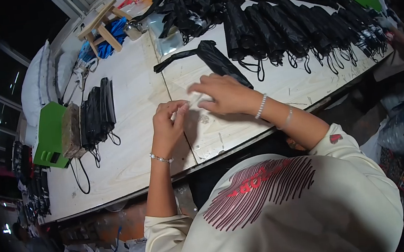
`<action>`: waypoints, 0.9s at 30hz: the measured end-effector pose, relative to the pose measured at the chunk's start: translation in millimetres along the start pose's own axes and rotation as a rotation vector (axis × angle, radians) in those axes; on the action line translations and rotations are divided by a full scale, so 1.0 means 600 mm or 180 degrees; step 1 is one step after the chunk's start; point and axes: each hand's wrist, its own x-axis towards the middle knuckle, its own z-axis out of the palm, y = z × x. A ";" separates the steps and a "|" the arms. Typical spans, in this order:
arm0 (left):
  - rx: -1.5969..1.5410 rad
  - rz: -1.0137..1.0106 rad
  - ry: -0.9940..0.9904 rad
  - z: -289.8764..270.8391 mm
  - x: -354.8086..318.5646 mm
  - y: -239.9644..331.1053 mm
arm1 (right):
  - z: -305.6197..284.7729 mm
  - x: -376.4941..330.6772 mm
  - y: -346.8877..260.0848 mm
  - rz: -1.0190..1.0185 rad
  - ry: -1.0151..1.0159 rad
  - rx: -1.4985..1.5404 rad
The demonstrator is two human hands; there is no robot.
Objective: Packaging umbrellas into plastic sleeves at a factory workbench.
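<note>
My left hand point(167, 122) pinches one end of a small clear plastic sleeve point(193, 100) lying on the white worktable point(140, 148). My right hand point(225, 93) lies flat over the sleeve's other end, fingers spread and pressing on it. A folded black umbrella point(218, 59) lies just beyond my right hand, its strap trailing to the left. Both wrists wear bead bracelets.
A long row of folded black umbrellas point(300, 30) covers the table's far right. A smaller stack of black umbrellas point(97, 113) lies at the left beside a brown block point(70, 131) and a green box point(49, 136). A wooden stool point(101, 25) stands at the back.
</note>
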 end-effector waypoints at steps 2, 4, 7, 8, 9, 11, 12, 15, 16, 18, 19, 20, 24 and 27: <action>0.0091 -0.0212 -0.0116 -0.013 0.002 0.009 | 0.027 0.010 0.012 -0.0126 0.0132 -0.0159; 0.0250 -0.0667 -0.0354 -0.028 -0.001 0.020 | 0.046 0.021 0.015 -0.0361 0.0375 -0.0462; 0.0109 -0.1125 -0.0150 -0.047 -0.009 0.026 | 0.050 0.026 0.002 -0.0350 0.0584 -0.0198; -0.0116 -0.1307 0.0146 -0.052 -0.009 0.024 | 0.043 0.027 -0.007 -0.0184 0.0694 0.0193; -0.0346 -0.1483 0.0439 -0.055 -0.008 0.022 | 0.038 0.026 -0.014 -0.0013 0.0801 0.0581; -0.0601 -0.1642 0.0715 -0.050 -0.005 0.021 | 0.036 0.024 -0.019 0.0181 0.0916 0.0945; -0.0674 -0.1542 0.0705 -0.040 -0.005 0.024 | 0.039 0.026 -0.023 0.0351 0.0651 0.1227; -0.0900 -0.1244 0.0673 -0.005 -0.010 0.034 | 0.046 0.029 -0.029 0.0870 -0.0144 0.2066; -0.0910 -0.1241 0.0673 0.000 -0.012 0.035 | 0.045 0.028 -0.028 0.0874 -0.0143 0.2057; -0.1236 -0.1449 0.0568 0.009 -0.019 0.039 | 0.043 0.027 -0.025 0.0900 -0.0151 0.2044; -0.1396 -0.1553 0.0518 0.011 -0.022 0.041 | 0.042 0.026 -0.025 0.0908 -0.0157 0.2039; -0.1553 -0.1657 0.0471 0.012 -0.023 0.041 | 0.041 0.026 -0.025 0.0914 -0.0164 0.2036; -0.2213 -0.1896 0.0567 0.002 -0.025 0.032 | 0.056 0.016 -0.017 0.0871 -0.0089 0.2412; -0.2208 -0.1875 0.0774 -0.009 -0.024 0.027 | 0.055 0.009 -0.022 0.0754 0.0004 0.2338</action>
